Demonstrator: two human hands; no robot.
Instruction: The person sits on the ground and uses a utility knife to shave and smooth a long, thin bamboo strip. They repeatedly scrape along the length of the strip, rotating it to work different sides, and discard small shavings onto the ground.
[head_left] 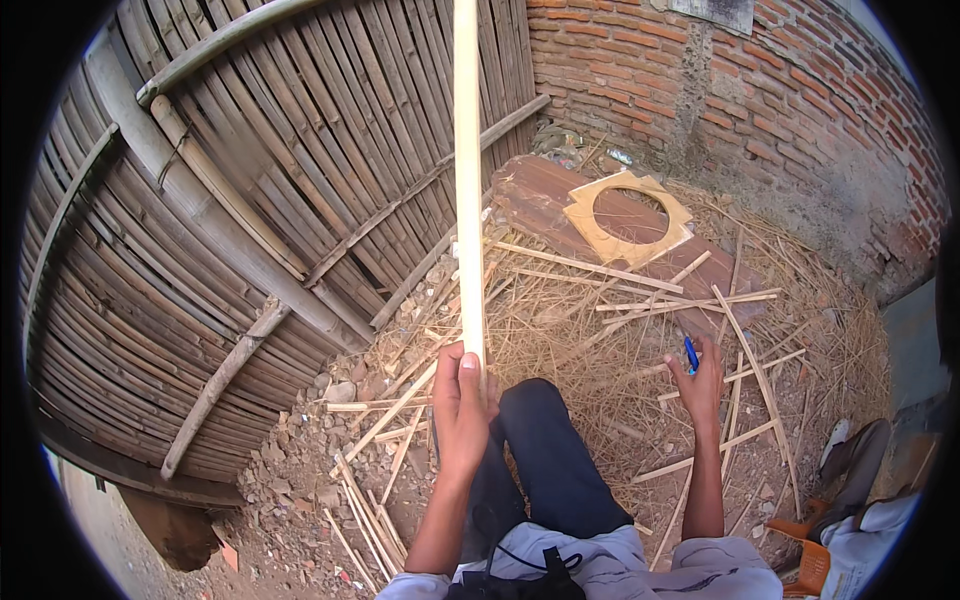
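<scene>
My left hand (464,410) is closed round the lower end of a long, pale wooden strip (468,180). The strip stands nearly upright and runs out past the top of the picture. Off to the right, my right hand (703,385) grips a small blue tool (691,354) between thumb and fingers. Only a short blue part of it shows, so its exact kind cannot be made out. That hand is apart from the strip, above the straw and loose sticks.
Pale sticks (770,400) lie scattered over straw (600,350); more (370,530) lie on the rubble at left. A brown board (530,205) carries a yellowish panel (583,215) with a round hole. Bamboo fence (280,160) and brick wall (800,110) enclose the spot. Another person (860,460) sits at right.
</scene>
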